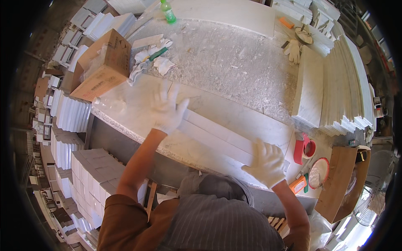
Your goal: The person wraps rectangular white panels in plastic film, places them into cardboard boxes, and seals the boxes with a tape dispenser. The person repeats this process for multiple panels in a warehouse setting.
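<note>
Two narrow white stone strips [217, 134] lie side by side along the near part of the worktable. Over their left end is my left hand [168, 109] in a white glove, fingers spread and slightly smeared by motion. My right hand [267, 162], gloved too, is at their right end with its fingers apart. Nothing shows in either hand. Whether the palms touch the strips I cannot tell. Next to my right hand are a red tape roll [309, 148], an orange-labelled container [298, 184] and a round red-rimmed dish [318, 172].
A cardboard box [104, 62] stands at the left, with rags [163, 65] and a green-handled tool [158, 53] beside it. White slabs [310, 90] are stacked at the right, near another cardboard box [335, 184]. A green bottle [168, 11] stands at the far edge.
</note>
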`<state>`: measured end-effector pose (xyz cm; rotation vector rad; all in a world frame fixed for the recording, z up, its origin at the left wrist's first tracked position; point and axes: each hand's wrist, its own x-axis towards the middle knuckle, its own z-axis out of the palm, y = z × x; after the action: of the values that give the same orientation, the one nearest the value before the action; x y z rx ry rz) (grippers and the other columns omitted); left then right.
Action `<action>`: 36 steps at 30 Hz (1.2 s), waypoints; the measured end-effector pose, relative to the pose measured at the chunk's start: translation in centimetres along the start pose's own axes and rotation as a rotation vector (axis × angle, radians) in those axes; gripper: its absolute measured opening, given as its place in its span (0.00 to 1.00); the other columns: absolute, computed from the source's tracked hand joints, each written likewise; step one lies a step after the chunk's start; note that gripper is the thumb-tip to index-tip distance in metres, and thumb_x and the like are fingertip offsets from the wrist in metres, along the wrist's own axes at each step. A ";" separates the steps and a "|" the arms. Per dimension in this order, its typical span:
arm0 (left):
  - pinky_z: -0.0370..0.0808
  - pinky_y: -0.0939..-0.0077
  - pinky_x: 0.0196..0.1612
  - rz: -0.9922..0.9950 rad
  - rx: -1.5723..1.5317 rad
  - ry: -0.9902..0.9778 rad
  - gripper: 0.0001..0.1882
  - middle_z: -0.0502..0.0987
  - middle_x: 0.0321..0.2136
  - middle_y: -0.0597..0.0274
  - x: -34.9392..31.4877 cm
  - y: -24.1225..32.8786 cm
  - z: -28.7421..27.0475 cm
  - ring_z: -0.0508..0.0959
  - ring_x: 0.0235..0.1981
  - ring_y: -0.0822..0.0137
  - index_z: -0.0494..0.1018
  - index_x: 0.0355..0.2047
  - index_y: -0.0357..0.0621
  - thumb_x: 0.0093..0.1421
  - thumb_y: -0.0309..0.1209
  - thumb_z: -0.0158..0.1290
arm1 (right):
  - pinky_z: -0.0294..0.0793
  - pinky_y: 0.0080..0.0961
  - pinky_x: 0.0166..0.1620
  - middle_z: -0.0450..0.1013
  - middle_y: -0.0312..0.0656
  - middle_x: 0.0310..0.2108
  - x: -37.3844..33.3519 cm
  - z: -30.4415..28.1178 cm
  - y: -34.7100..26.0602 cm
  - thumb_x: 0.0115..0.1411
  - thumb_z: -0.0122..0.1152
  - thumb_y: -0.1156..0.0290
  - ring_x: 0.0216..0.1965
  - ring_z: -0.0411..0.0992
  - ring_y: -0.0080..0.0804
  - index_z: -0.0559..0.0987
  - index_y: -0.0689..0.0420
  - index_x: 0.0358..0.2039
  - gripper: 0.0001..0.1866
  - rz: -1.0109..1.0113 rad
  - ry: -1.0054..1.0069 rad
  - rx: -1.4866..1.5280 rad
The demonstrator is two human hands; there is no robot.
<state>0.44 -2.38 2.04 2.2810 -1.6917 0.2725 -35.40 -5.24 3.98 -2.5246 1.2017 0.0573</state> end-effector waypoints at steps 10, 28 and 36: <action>0.60 0.58 0.64 -0.309 -0.325 -0.422 0.30 0.70 0.58 0.44 0.1 -2.3 0.1 0.67 0.60 0.44 0.65 0.61 0.40 0.68 0.50 0.43 | 0.68 0.44 0.49 0.72 0.45 0.44 -4.1 1.6 4.8 0.30 0.81 0.55 0.45 0.70 0.47 0.69 0.57 0.52 0.47 -0.060 0.300 0.033; 0.62 0.56 0.62 0.335 0.047 -0.269 0.21 0.73 0.53 0.54 -1.2 6.0 -1.3 0.70 0.56 0.53 0.69 0.56 0.47 0.67 0.41 0.43 | 0.55 0.44 0.67 0.69 0.56 0.56 -6.7 9.4 19.4 0.52 0.70 0.54 0.61 0.63 0.51 0.64 0.61 0.63 0.43 0.726 0.255 -0.197; 0.62 0.58 0.62 0.319 0.070 -0.277 0.20 0.75 0.50 0.57 -1.0 5.5 -0.8 0.71 0.56 0.57 0.70 0.54 0.48 0.66 0.43 0.45 | 0.75 0.41 0.44 0.77 0.54 0.42 -5.8 5.2 22.3 0.51 0.69 0.58 0.44 0.76 0.49 0.72 0.62 0.50 0.30 0.718 0.182 0.287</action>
<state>-5.08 -2.66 3.06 2.1694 -2.2223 0.0828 -55.53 -12.24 -6.32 -1.7799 1.9710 -0.1628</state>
